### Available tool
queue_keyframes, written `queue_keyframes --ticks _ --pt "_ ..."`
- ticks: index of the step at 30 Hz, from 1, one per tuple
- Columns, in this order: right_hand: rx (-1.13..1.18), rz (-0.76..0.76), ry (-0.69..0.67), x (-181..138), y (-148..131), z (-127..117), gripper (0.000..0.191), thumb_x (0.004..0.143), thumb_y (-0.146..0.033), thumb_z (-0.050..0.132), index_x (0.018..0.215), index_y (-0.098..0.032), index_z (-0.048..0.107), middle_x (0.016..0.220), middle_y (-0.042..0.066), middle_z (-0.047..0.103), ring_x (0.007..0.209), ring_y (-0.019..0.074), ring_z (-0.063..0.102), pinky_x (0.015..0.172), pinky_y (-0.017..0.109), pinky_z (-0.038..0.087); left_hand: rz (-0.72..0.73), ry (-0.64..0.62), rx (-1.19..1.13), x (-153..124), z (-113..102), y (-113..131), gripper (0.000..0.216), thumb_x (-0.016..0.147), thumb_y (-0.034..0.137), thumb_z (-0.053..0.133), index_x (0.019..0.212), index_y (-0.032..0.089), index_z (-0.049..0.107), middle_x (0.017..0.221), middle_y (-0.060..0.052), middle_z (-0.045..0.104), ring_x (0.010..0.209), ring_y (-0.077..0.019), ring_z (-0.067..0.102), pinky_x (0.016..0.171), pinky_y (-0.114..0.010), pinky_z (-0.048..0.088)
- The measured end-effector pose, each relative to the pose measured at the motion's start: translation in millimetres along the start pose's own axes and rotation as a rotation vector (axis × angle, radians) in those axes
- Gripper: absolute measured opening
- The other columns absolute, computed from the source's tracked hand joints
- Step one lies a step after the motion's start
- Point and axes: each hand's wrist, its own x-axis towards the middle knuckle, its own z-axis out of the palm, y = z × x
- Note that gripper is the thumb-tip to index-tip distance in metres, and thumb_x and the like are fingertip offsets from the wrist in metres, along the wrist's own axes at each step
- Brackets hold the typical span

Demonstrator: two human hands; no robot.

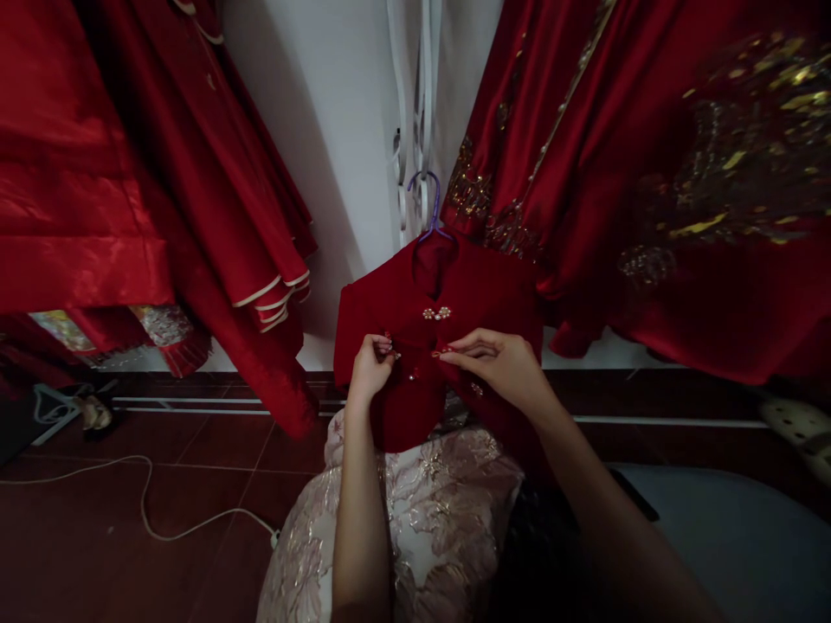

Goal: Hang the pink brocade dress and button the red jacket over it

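A dark red jacket (402, 420) hangs in front of me on a purple hanger (434, 212). Its top pearl clasp (436, 313) is fastened at the chest, and the front panels part below it. My left hand (373, 372) is closed in a pinch on the left panel's edge, beside a small pearl button. My right hand (497, 359) pinches the right panel's edge at a small fastener, most of which the fingertips hide. Lower down, a pearl button (411, 377) shows on the left panel and a decorated clasp (476, 390) on the right one.
Red garments (227, 173) hang on the left, and red gowns with gold sequins (746, 164) on the right. A white metal rack (415, 112) stands behind the hanger. Pale floral fabric (434, 493) lies below the jacket. A white cable (195, 523) crosses the tiled floor.
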Motion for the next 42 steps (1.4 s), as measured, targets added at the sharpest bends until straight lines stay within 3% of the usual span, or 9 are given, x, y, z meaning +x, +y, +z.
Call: queue_keyframes --ticks 6,12,17,24,30,35,42 --pt "-0.002 -0.042 -0.028 -3 -10 6 0.028 0.068 -0.043 0.067 0.082 -0.018 0.069 0.082 0.005 0.071 0.072 0.0175 0.067 0.065 0.028 0.054 -0.033 0.194 0.157 1 7 -1 0.029 0.059 0.007 0.063 0.084 0.017 0.051 0.087 -0.003 0.053 0.072 -0.0103 0.053 0.072 -0.027 0.045" --pt "-0.026 -0.052 -0.013 -1 -10 11 0.024 0.070 -0.038 0.066 0.084 -0.019 0.068 0.085 0.004 0.071 0.076 0.0167 0.067 0.065 0.027 0.055 -0.111 0.024 -0.130 2 3 -4 0.030 0.062 0.014 0.067 0.085 0.016 0.048 0.078 -0.001 0.057 0.067 -0.0091 0.056 0.068 -0.025 0.047" --pt "0.064 -0.051 -0.034 9 2 39 0.025 0.072 -0.039 0.064 0.085 -0.018 0.067 0.084 0.005 0.070 0.072 0.0162 0.066 0.058 0.026 0.056 -0.145 0.033 -0.167 1 2 -1 0.023 0.063 0.017 0.067 0.082 0.015 0.053 0.073 -0.002 0.060 0.066 -0.0095 0.059 0.067 -0.024 0.048" --pt "0.138 0.015 -0.047 29 22 71 0.029 0.071 -0.039 0.063 0.087 -0.016 0.065 0.080 0.006 0.069 0.074 0.0171 0.066 0.052 0.026 0.057 -0.106 -0.116 -0.247 -1 0 9 0.028 0.062 0.017 0.068 0.088 0.011 0.062 0.081 -0.007 0.067 0.074 -0.0121 0.063 0.076 -0.028 0.050" --pt "-0.018 -0.109 0.038 31 24 75 0.018 0.076 -0.031 0.058 0.087 -0.018 0.064 0.081 0.004 0.069 0.073 0.0147 0.065 0.066 0.027 0.055 -0.130 -0.062 -0.243 -3 -4 12 0.029 0.060 0.023 0.072 0.086 0.010 0.067 0.081 -0.010 0.070 0.077 -0.0156 0.065 0.080 -0.032 0.051" --pt "-0.092 -0.193 0.025 30 24 77 0.013 0.077 -0.026 0.056 0.084 -0.018 0.063 0.082 0.003 0.069 0.073 0.0134 0.065 0.070 0.025 0.051 -0.099 -0.035 -0.171 -2 -3 6 0.032 0.062 0.029 0.072 0.087 0.010 0.068 0.084 -0.010 0.070 0.075 -0.0160 0.065 0.076 -0.031 0.052" --pt "-0.196 -0.245 0.087 27 30 84 0.015 0.081 -0.025 0.051 0.088 -0.018 0.062 0.088 0.005 0.067 0.076 0.0150 0.063 0.074 0.027 0.048 -0.066 -0.008 -0.063 -2 -1 0 0.025 0.068 0.022 0.064 0.090 0.013 0.069 0.082 -0.008 0.070 0.073 -0.0152 0.065 0.069 -0.028 0.052"
